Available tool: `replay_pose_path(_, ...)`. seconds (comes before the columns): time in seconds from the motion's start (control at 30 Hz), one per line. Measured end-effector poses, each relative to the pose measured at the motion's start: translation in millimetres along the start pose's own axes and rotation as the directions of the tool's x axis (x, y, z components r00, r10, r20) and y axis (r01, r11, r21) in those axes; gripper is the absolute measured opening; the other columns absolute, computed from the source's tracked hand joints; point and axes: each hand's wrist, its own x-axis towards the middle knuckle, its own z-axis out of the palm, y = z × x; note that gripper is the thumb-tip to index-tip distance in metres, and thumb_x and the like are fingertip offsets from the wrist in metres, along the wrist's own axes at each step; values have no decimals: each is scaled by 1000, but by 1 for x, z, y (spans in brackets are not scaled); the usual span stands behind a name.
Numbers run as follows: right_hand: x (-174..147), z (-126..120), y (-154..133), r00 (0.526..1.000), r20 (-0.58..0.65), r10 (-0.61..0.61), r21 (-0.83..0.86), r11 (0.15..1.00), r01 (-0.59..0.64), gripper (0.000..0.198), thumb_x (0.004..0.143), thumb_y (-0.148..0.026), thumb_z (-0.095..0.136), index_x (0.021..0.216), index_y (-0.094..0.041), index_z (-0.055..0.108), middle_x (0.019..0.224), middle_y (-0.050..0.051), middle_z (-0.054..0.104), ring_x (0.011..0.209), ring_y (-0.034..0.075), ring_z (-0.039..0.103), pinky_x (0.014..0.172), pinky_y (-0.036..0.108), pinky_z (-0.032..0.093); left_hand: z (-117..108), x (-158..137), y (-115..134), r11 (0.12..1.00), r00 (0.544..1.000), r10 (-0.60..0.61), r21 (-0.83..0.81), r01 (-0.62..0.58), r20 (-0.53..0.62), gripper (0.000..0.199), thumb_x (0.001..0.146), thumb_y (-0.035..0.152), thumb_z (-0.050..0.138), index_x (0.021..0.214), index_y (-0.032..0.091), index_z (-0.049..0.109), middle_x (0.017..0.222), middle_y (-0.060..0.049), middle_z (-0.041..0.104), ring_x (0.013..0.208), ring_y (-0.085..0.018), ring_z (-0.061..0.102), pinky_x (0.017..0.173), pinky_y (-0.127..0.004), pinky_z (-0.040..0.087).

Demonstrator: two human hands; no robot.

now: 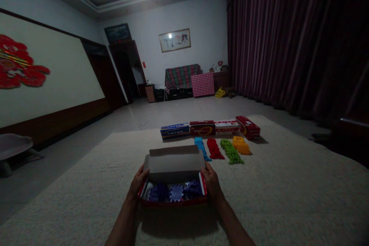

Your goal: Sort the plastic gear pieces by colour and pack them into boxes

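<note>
Between my two hands is a red cardboard box (175,203) with its lid (174,161) raised, showing the grey inside. Several purple interlocking toy pieces (176,193) lie in it. My left hand (138,182) grips the box's left end, fingers wrapped round the side. On the opposite end, my right hand (211,181) holds the box near the lid's corner. Beyond it, rows of similar pieces lie on the mat: blue (202,148), red (215,148), green (231,152) and yellow (241,145).
Behind the coloured rows stand a blue box (175,131), a dark red box (202,128), a white and red box (226,126) and an angled red box (248,127). All rest on a beige mat (95,184). A low stool (14,144) is at left, curtains (276,38) at right.
</note>
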Motion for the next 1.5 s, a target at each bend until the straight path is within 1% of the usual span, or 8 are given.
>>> replay_pose_path(0.13,-2,3,-8,996,33,84,75,993,-87,58,76,-60,70,119,-21,72,108,12,79,102,35,73,89,45,58,-2,2,-2,1000,1000,0,-15,0,-7,86,61,39,89,138,12,61,107,-16,80,97,-37,76,83,-41,60)
replay_pose_path(0.4,-2,3,-10,994,25,111,43,993,-112,55,73,-60,70,112,-20,72,104,11,80,91,33,74,80,42,58,-6,7,-6,1000,1000,12,-19,-12,-12,85,60,35,90,136,10,62,105,-16,80,95,-35,77,82,-39,60)
replay_pose_path(0.57,0,3,-4,997,8,78,47,996,-78,51,75,-54,69,112,-20,71,104,10,79,98,32,73,85,41,57,-4,6,-9,998,1000,17,-57,-17,1,83,61,36,89,135,13,61,102,-13,81,91,-33,78,77,-37,60)
replay_pose_path(0.77,5,-2,-8,997,-28,71,45,997,-70,50,72,-54,69,109,-20,72,104,9,80,96,32,73,87,41,57,1,9,-14,998,998,45,-45,-47,-37,78,60,35,90,131,14,64,110,-13,80,98,-33,76,82,-36,60)
replay_pose_path(0.97,4,-4,-17,998,-21,56,18,998,-56,47,73,-52,68,107,-20,73,113,11,79,104,33,72,94,43,55,6,4,-4,999,999,38,-32,-39,-16,74,59,34,89,126,14,65,104,-11,81,90,-31,77,83,-40,59)
replay_pose_path(1.1,1,-2,-23,998,17,54,42,998,-55,48,73,-52,68,110,-21,74,112,11,79,107,35,71,94,45,56,12,-7,7,997,997,80,-17,-80,4,63,63,38,87,118,14,68,106,-12,80,97,-31,76,90,-41,58)
replay_pose_path(1.27,-1,0,-26,999,23,49,100,994,-51,61,76,-51,70,129,-22,69,120,11,77,116,35,69,98,48,55,18,-11,14,991,991,126,-52,-124,40,65,69,44,85,124,15,66,115,-13,78,109,-33,73,96,-42,56)
replay_pose_path(1.5,5,-1,-31,999,-32,21,69,997,-18,66,76,-61,72,128,-21,72,129,12,74,121,36,67,102,50,53,25,-7,24,982,985,138,-144,-123,103,59,78,53,78,120,13,70,115,-14,78,121,-36,67,101,-43,55)
